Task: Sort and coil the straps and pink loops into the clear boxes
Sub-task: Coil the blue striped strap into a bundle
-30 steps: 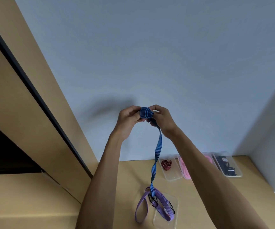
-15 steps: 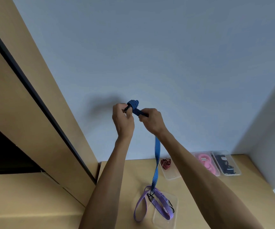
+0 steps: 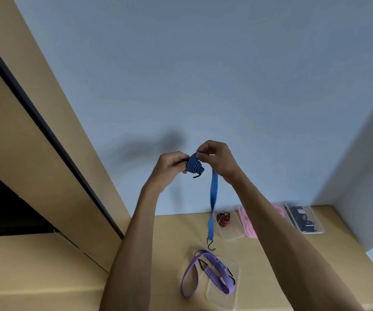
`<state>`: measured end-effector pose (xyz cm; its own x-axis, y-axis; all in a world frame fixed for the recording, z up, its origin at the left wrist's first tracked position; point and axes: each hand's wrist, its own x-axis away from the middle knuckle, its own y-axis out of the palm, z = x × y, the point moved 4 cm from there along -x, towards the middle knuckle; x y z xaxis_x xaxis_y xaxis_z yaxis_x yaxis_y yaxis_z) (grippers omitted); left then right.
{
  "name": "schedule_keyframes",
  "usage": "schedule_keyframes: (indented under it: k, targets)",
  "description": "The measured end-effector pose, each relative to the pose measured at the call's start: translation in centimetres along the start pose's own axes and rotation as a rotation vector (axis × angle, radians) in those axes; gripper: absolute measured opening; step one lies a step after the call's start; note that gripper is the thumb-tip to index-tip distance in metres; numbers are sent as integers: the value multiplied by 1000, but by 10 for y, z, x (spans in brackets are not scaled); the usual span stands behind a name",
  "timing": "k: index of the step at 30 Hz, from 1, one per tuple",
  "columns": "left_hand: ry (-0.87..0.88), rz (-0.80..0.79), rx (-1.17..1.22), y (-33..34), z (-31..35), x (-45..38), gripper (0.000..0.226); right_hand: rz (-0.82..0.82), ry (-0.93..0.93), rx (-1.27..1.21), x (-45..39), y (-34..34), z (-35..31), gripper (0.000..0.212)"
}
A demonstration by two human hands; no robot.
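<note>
I hold a blue striped strap up in front of the wall. Its upper part is wound into a coil that my left hand grips. My right hand pinches the strap at the top of the coil. The free end hangs down, and its black hook dangles just above the table. Below it, a purple strap lies partly in a clear box near the front edge. At the back stand clear boxes with a red coiled strap, pink loops and black straps.
The wooden table meets a pale blue wall behind. A tan panel with a dark strip slants down on the left. My right forearm covers part of the pink box.
The coil has grown as both hands wound more strap onto it. The hanging end has shortened, and its hook has lifted off the purple strap. My hands sit slightly more to the right.
</note>
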<state>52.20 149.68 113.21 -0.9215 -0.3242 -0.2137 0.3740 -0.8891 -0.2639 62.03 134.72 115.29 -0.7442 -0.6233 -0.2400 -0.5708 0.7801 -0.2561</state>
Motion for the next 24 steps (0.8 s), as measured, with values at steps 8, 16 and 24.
schedule_keyframes:
  k: [8,16,24]
  targets:
    - [-132,180,478,30,0,-5,11,25,272,-296,19,24,28,21]
    - [-52,599,-125,28,-15,2,12,44,226,202,29,42,38,12]
    - [3,331,-601,41,-53,20,19,41,229,573,56,56,48,28]
